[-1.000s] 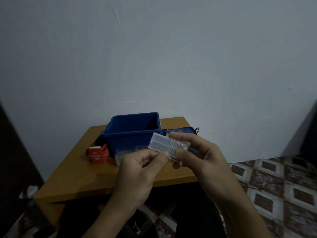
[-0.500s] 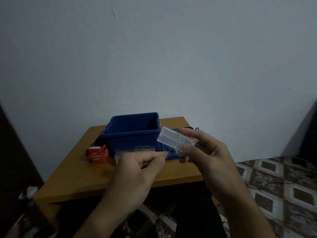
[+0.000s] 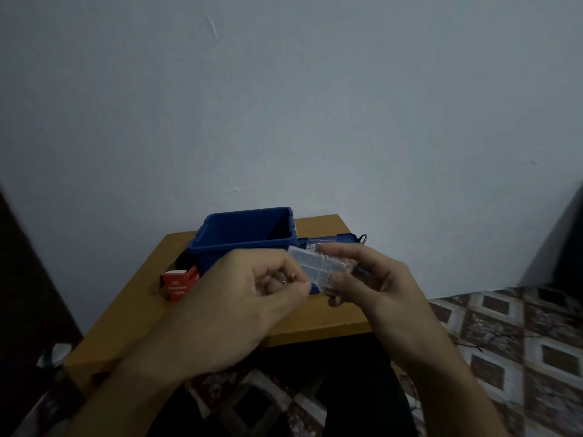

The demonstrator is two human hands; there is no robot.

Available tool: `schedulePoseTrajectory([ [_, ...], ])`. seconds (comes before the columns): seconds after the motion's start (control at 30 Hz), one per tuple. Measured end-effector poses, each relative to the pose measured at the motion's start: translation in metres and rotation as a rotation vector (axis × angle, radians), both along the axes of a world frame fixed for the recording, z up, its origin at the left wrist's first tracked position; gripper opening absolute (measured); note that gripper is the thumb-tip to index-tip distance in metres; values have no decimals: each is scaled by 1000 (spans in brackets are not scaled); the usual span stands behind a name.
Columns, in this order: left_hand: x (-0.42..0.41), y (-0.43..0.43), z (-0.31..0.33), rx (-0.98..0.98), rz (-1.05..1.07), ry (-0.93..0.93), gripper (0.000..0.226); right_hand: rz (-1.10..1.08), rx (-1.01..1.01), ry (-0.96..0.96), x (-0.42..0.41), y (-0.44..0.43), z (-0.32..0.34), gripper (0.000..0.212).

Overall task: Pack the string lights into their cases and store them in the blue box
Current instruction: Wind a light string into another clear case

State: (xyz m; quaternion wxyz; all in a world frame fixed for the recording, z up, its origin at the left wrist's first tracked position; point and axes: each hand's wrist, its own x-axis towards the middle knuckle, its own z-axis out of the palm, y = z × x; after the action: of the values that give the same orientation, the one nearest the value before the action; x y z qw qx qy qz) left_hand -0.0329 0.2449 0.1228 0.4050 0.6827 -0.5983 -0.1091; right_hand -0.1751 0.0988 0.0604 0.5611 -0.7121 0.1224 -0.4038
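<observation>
Lights [image 3: 322, 272]: thin wire wound round clear case [image 3: 303, 257], held over near edge of table [image 3: 132, 313], just in front of blue box [image 3: 220, 247]. R hand [image 3: 375, 288] grips case betw thumb & fingers. L hand [image 3: 249, 298] pinches loose wire end, thumb on forefinger. Box open, inside dark, can't tell contents. Lid [image 3: 334, 239] beside box on its right. Red carton [image 3: 178, 285] on its left, top flap up.
</observation>
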Motion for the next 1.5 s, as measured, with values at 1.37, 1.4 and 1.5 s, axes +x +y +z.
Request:
schedulePoseTrajectory([
  [1.37, 16, -37, -49, -77, -226, 739, 19, 164, 269, -182, 1, -2, 1, 33],
  [1.4, 15, -36, -50, -109, -185, 686, 22, 142, 261, -180, 1, -2, 0, 31],
  [1.5, 12, -34, -51, -173, -117, 599, 22, 88, 253, -176, 2, -2, 0, 29],
])
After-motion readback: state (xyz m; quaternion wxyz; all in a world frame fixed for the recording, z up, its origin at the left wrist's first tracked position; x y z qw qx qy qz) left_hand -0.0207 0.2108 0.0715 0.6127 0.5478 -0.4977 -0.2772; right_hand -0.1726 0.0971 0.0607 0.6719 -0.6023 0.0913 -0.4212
